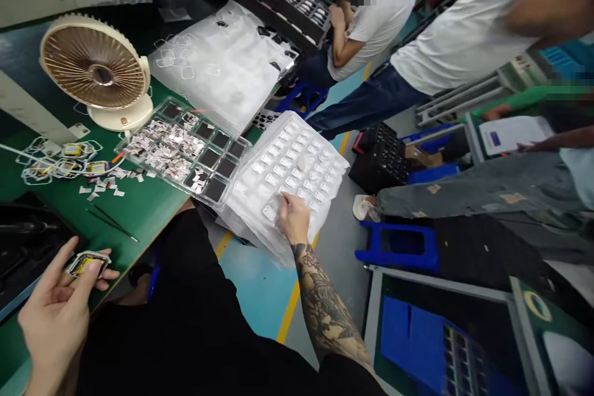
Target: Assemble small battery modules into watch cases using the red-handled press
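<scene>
Nearest, at lower left: left hand (55, 312), palm up, fingers curled round a small framed part with a yellow centre (87, 263), pinched between thumb and fingertips just above the edge of the green bench (139, 210).

Further right: right hand (293, 218), on a tattooed forearm, stretched well away from the left, fingertips closed down on one white piece in the white blister tray (297, 161); whether the piece is actually gripped cannot be told. Tray resting on a stack of similar trays that overhangs the bench edge.

On the bench beyond the left hand: thin black tweezers (111, 223), scattered small white slips (104, 185), and a cluster of framed yellow-centred parts (69, 164) like the one held.

Beside the blister tray: clear compartment tray (185, 151), partly filled with silvery pieces, some dark cells bare.

Behind that: cream desk fan (99, 71), and a heap of clear plastic sheets (223, 62).

Farthest: black trays (288, 3) at the back, and other people in white shirts (464, 31) seated and standing along the aisle.
</scene>
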The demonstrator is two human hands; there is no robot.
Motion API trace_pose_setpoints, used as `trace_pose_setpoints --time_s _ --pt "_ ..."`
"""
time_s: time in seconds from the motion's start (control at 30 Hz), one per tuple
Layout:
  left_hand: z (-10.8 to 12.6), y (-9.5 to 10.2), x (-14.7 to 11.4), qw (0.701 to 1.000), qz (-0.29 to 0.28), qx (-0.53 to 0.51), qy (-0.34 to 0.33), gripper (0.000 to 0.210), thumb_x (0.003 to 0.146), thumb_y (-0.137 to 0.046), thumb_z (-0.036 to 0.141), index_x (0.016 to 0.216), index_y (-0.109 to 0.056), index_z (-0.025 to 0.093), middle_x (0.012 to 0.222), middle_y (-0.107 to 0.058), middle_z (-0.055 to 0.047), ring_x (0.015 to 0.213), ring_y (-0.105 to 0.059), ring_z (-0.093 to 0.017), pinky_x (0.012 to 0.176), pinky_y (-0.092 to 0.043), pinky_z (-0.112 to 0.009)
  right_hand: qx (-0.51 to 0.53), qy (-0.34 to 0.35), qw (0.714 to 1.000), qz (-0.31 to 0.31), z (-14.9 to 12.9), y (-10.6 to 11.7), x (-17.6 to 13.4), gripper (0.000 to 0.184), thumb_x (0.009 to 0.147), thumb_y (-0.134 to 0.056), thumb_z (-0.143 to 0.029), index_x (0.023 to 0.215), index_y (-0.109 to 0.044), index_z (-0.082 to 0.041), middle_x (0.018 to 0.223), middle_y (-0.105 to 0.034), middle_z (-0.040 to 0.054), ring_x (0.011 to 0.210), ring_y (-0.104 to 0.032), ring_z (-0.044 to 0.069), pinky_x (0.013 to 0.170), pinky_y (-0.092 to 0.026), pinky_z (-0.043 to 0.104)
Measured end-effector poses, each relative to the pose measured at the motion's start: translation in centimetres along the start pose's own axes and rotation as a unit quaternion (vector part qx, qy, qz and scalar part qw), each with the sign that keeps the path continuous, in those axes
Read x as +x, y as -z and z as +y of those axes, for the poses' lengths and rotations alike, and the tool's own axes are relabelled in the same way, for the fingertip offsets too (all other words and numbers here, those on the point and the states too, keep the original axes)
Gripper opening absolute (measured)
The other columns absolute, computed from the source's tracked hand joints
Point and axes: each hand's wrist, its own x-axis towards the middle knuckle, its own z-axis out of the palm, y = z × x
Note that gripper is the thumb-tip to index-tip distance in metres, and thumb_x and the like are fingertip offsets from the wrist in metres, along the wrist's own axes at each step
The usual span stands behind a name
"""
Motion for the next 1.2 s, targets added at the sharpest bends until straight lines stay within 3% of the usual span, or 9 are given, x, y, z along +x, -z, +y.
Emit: trace_pose_setpoints --time_s 0.1,0.2,0.3,0.4,0.53,0.7,0.9,1.03,1.2 --pt "0.0 0.6 -0.4 0.996 -0.011 -0.08 0.034 0.065 0.09 -0.094 0.035 0.149 -0.071 0.018 0.123 -0.085 -0.013 0.091 -0.086 -0.024 0.075 -0.07 -0.026 0.092 0.032 0.994 0.051 -4.3 0.6 0.7 0.038 0.109 -0.049 -0.035 0.124 -0.08 -0.02 0.118 -0.073 0.0129 0.101 -0.073 0.024 0.087 -0.066 0.044" --pt "0.3 0.6 -1.1 0.987 -0.034 -0.144 0.064 0.074 0.087 -0.095 0.037 0.152 -0.064 0.019 0.133 -0.083 -0.018 0.108 -0.086 -0.034 0.083 -0.073 -0.037 0.246 0.084 0.963 0.065 -11.6 -0.1 0.4 0.028 0.106 -0.066 -0.036 0.126 -0.082 -0.025 0.131 -0.071 0.0115 0.106 -0.075 0.023 0.081 -0.07 0.041" --pt "0.4 0.3 -1.3 0.989 -0.016 -0.137 0.059 0.064 0.088 -0.094 0.039 0.141 -0.066 0.017 0.124 -0.085 -0.018 0.102 -0.087 -0.034 0.08 -0.072 -0.037 0.37 0.162 0.91 -0.091 -20.1 -2.0 -1.5 0.026 0.102 -0.075 -0.029 0.127 -0.082 -0.027 0.136 -0.073 0.0119 0.12 -0.075 0.026 0.089 -0.071 0.041" --pt "0.2 0.4 -1.5 0.989 0.004 -0.143 0.039 0.057 0.089 -0.093 0.039 0.135 -0.066 0.018 0.114 -0.087 -0.014 0.096 -0.088 -0.03 0.078 -0.071 -0.034 0.452 0.255 0.815 -0.257 -27.4 -4.2 -4.4 0.032 0.102 -0.075 -0.021 0.132 -0.081 -0.03 0.134 -0.077 0.0115 0.119 -0.077 0.028 0.094 -0.071 0.044" --pt "-0.1 1.1 -2.1 0.992 0.021 -0.127 0.011 0.052 0.091 -0.091 0.034 0.135 -0.067 0.019 0.111 -0.088 -0.011 0.097 -0.087 -0.027 0.088 -0.071 -0.036 0.489 0.358 0.717 -0.344 -33.7 -6.5 -7.2 0.039 0.1 -0.076 -0.015 0.135 -0.079 -0.034 0.131 -0.08 0.0084 0.121 -0.075 0.029 0.107 -0.065 0.054" --pt "-0.4 2.6 -2.6 0.994 0.049 -0.097 -0.028 0.043 0.097 -0.084 0.029 0.135 -0.068 0.02 0.116 -0.087 -0.011 0.106 -0.086 -0.027 0.098 -0.069 -0.038 0.475 0.387 0.673 -0.416 -36.6 -8.1 -8.3 0.035 0.101 -0.077 -0.017 0.132 -0.079 -0.033 0.132 -0.08 0.0075 0.127 -0.071 0.029 0.111 -0.062 0.057" --pt "-1.1 3.8 -2.5 0.983 0.015 -0.173 -0.053 0.038 0.106 -0.075 0.033 0.14 -0.067 0.018 0.123 -0.085 -0.015 0.104 -0.086 -0.025 0.095 -0.069 -0.036 0.47 0.39 0.679 -0.408 -36.5 -9.0 -9.6 0.037 0.101 -0.076 -0.016 0.132 -0.079 -0.035 0.135 -0.078 0.0072 0.129 -0.071 0.029 0.115 -0.06 0.057" --pt "-1.3 4.4 -1.8 0.979 0.028 -0.196 -0.046 0.038 0.109 -0.072 0.035 0.143 -0.07 0.018 0.119 -0.087 -0.012 0.098 -0.086 -0.024 0.091 -0.071 -0.036 0.468 0.328 0.704 -0.421 -36.2 -9.4 -9.9 0.042 0.103 -0.075 -0.03 0.144 -0.071 -0.03 0.146 -0.069 0.0133 0.136 -0.069 0.031 0.115 -0.061 0.056" --pt "-1.2 5.0 -1.3 0.991 0.003 -0.106 -0.079 0.031 0.107 -0.074 0.035 0.133 -0.084 0.022 0.127 -0.086 -0.011 0.098 -0.087 -0.026 0.093 -0.071 -0.036 0.479 0.286 0.697 -0.451 -36.5 -9.9 -10.5 0.017 0.109 -0.065 -0.033 0.12 -0.076 -0.026 0.12 -0.078 0.0102 0.115 -0.077 0.026 0.103 -0.065 0.047"
